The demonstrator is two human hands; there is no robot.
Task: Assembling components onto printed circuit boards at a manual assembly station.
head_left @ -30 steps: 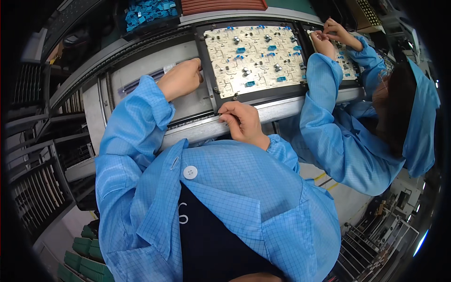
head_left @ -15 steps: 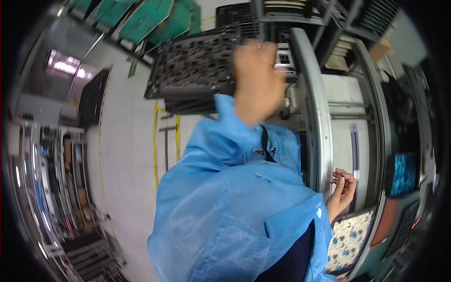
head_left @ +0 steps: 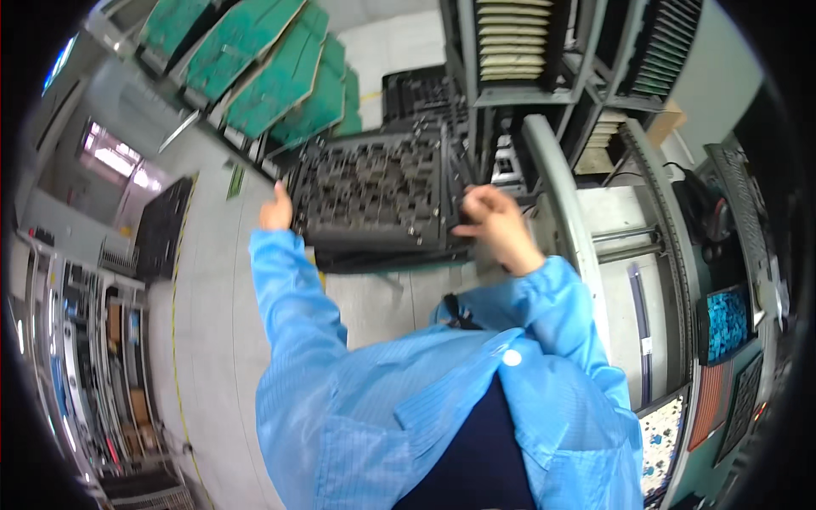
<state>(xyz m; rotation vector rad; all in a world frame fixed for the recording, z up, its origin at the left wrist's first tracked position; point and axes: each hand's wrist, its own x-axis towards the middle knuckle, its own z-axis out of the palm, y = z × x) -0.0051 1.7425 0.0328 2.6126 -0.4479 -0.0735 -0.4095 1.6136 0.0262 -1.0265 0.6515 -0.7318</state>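
A black rectangular fixture tray (head_left: 370, 189), its top covered with cut-out pockets and small metal fasteners, lies in front of me on a stack of similar dark trays (head_left: 382, 259). At its left edge is my left hand (head_left: 276, 211), closed on the rim with the thumb up; the other fingers are partly hidden. Beside the right edge of the tray, my right hand (head_left: 497, 223) has its thumb and fingers apart. Nothing shows between them, and I cannot tell whether the fingertips touch the rim.
Green panels (head_left: 272, 72) stand in a rack at the upper left. A dark slotted tray (head_left: 421, 93) is behind the stack. Racks of pale boards (head_left: 514, 38) rise at the back right. A metal conveyor rail (head_left: 565, 200) runs along my right side, by a speckled board (head_left: 661, 442).
My left hand has swung from the tray's right side to its left edge. My right hand has moved up from the conveyor to the tray's right edge. The view has shifted.
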